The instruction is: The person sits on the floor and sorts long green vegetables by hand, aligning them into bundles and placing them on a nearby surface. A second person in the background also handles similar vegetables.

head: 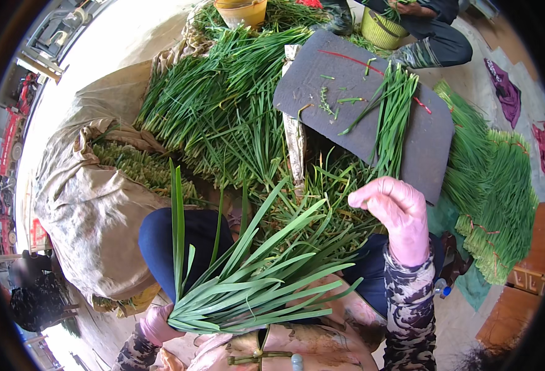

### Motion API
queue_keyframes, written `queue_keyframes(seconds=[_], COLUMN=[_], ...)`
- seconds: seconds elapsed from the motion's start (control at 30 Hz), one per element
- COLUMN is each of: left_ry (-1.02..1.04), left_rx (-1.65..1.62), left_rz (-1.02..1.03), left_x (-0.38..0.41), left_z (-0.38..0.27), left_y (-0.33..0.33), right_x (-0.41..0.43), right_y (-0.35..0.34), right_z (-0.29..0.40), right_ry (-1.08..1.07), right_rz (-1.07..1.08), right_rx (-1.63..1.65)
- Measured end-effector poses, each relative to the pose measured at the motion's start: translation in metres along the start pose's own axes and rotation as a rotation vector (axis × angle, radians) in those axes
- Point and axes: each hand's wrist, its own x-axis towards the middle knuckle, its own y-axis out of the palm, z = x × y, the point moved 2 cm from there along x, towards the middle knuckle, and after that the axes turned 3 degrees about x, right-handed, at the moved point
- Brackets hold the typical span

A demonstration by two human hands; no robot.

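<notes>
My left hand (pixel 160 323), in a pink glove, is closed around the base of a fanned bunch of long flat green leaves (pixel 254 292), which look like garlic chives. The leaves spread to the right over my lap. My right hand (pixel 387 198), gloved too, is raised near the lower edge of a grey board (pixel 337 88); its fingers are curled, and whether a small thing is pinched in them I cannot tell. On the board lie a smaller bunch of chives (pixel 394 120), leaf scraps and a red tie (pixel 356 60).
A big heap of chives (pixel 217 92) lies beyond my knees, with loose trimmings (pixel 300 218) between them. Tied bundles (pixel 504 195) stand at the right, a cloth-covered pile (pixel 110 222) at the left. Another person (pixel 434 41) sits by a green basket (pixel 379 30); a yellow bucket (pixel 240 11) stands farther off.
</notes>
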Motion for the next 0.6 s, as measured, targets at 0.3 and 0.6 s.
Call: queue_keyframes(seconds=[0.3,0.6], left_ry=[-0.005,-0.222], left_rx=[0.024,-0.372], left_rz=[-0.007,0.124], left_x=[-0.003,-0.028], left_z=[-0.002,-0.028], left_y=[0.0,-0.016], right_x=[-0.025,-0.033], right_y=[-0.022,-0.021], right_z=[0.026,0.015], right_ry=[-0.224,-0.155], right_rz=[0.221,-0.07], right_rx=[-0.503,-0.487])
